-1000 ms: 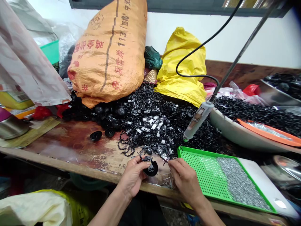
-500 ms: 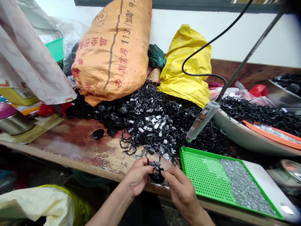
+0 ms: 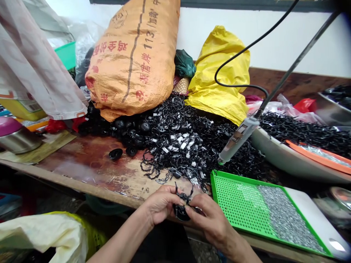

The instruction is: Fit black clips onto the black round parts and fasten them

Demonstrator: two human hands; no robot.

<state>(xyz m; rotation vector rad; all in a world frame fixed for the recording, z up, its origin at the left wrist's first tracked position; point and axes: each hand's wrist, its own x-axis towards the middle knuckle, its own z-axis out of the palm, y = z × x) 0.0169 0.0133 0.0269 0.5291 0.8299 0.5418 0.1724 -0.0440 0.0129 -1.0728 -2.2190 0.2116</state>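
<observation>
A round black plastic part point(image 3: 181, 213) with thin strap-like arms sits between my hands at the table's front edge. My left hand point(image 3: 162, 205) pinches it from the left, thumb on top. From the right, my right hand point(image 3: 206, 212) closes on the same part with thumb and forefinger, partly hiding it. Just beyond my fingers lies a pile of black straps and small grey and white pieces point(image 3: 181, 142). Two loose black discs, one of them a cup-like disc point(image 3: 115, 154), rest on the table to the left.
A green perforated tray point(image 3: 238, 204) holding many small metal screws point(image 3: 287, 215) stands at right. Above it hangs a grey electric screwdriver point(image 3: 237, 140) on a cable. An orange sack point(image 3: 134, 62) and a yellow bag point(image 3: 219, 76) stand behind the pile; a steel container point(image 3: 19, 137) is far left.
My right hand has come in closer over the black part, its fingers now covering more of it. The part's arms now stand up and spread apart. The view has shifted slightly.
</observation>
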